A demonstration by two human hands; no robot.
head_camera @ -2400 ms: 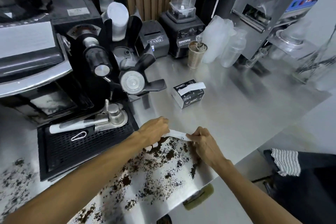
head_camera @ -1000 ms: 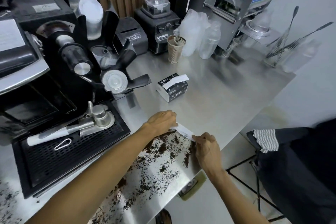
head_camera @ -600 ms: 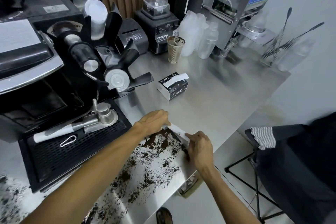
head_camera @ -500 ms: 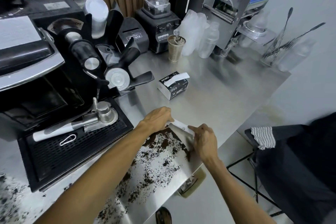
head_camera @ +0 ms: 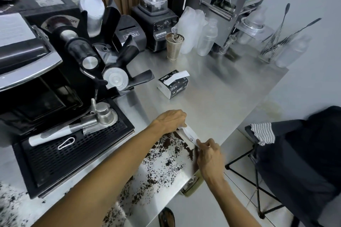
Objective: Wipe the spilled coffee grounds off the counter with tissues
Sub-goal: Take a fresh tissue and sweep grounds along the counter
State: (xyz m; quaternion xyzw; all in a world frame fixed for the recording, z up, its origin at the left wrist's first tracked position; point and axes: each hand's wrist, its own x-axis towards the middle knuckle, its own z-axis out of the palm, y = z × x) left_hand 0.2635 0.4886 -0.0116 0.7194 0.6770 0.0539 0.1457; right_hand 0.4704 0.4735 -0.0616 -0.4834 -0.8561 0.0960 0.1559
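Head view: my 2 hands pinch opposite ends of a folded tissue (head_camera: pixel 190 133), the left hand (head_camera: pixel 170 120) at the far end and the right hand (head_camera: pixel 210 155) near the counter (head_camera: pixel 221 97) edge. The tissue lies along the far margin of the coffee grounds (head_camera: pixel 166 162). It looks light, limp and tear-prone, so I judge end grips with light pressure best.

Hands: two, left hand (head_camera: pixel 170 120) and right hand (head_camera: pixel 210 155)
Tissue (head_camera: pixel 190 133): one
Tissue pack (head_camera: pixel 173 84): one, at 12 o'clock from the hands
Blender (head_camera: pixel 155 14): one
Brown cup (head_camera: pixel 174 46): one (dirty inside)
Coffee grounds (head_camera: pixel 167 142): too many bits to count
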